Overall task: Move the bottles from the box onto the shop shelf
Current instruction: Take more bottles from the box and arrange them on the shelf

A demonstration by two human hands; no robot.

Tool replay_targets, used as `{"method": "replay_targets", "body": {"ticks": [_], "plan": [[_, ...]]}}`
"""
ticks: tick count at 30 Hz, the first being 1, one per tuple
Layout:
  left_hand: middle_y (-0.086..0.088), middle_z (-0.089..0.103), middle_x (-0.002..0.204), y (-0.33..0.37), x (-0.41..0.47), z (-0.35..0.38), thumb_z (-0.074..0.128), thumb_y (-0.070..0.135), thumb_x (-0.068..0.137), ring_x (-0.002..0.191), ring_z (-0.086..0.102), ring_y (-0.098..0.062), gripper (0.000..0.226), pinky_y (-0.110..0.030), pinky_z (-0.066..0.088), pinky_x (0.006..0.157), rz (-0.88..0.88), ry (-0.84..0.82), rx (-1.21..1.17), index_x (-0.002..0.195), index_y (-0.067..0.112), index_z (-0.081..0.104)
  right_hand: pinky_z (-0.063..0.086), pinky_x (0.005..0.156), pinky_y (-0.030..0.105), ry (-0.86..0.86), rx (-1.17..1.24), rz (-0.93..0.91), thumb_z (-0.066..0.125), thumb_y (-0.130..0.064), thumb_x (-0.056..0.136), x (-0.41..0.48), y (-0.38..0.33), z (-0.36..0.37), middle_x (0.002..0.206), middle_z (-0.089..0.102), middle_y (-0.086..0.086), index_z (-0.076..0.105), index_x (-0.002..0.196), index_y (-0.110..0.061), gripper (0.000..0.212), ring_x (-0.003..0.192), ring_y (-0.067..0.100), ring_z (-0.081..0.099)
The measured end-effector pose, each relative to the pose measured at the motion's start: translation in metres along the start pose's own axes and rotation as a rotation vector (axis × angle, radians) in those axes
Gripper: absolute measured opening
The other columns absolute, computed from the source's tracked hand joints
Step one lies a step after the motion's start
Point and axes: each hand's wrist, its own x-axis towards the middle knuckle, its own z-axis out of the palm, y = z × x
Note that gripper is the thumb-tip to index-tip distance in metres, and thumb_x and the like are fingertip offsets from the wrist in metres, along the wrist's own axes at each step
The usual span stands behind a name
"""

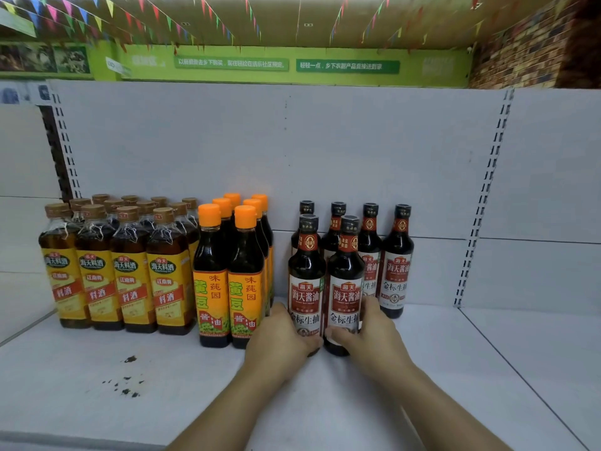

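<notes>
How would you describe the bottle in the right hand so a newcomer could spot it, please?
On the white shop shelf, find the rightmost group: dark bottles with black caps and red labels. It is the right bottle of the front pair, the one in the grip of the right hand.

Shelf (455, 369): wine bottles (130, 265) in rows at left; sauce bottles (227, 271) just right of them; small gap, then soy bottles (370, 242), four behind, two in front; left hand (279, 343) holds left front bottle (306, 278); right hand (370, 333) holds right front bottle (346, 281), just beside it; spots (126, 379) on shelf, near left; back panel (292, 151) behind all
</notes>
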Motion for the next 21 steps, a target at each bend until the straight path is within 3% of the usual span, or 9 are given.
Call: {"method": "replay_targets", "body": {"ticks": [7,12,21], "plan": [[0.004,0.069,0.124,0.002,0.014,0.004,0.088,0.042,0.074,0.111,0.068,-0.02,0.065,-0.032,0.055,0.085,-0.009,0.01,-0.017,0.123,0.02,0.05,0.054,0.088,0.032,0.02,0.011,-0.003,0.086,-0.032,0.079,0.014,0.001,0.007,0.113,0.068,-0.017,0.048,0.128,-0.027,0.062,0.103,0.007,0.066],[0.002,0.068,0.123,0.005,0.022,0.007,0.086,0.047,0.076,0.11,0.068,-0.023,0.064,-0.033,0.053,0.082,-0.041,0.032,0.027,0.12,0.02,0.049,0.057,0.092,0.04,0.054,-0.007,0.005,0.086,-0.035,0.078,0.025,0.003,0.014,0.115,0.068,-0.013,0.048,0.123,-0.027,0.06,0.106,0.013,0.067],[-0.001,0.068,0.123,0.005,0.034,0.014,0.083,0.049,0.078,0.11,0.068,-0.026,0.065,-0.037,0.056,0.085,-0.056,0.039,0.051,0.122,0.018,0.048,0.058,0.091,0.041,0.096,-0.033,0.007,0.085,-0.039,0.077,0.036,0.009,0.023,0.118,0.068,-0.01,0.048,0.125,-0.025,0.062,0.107,0.015,0.067]]}}
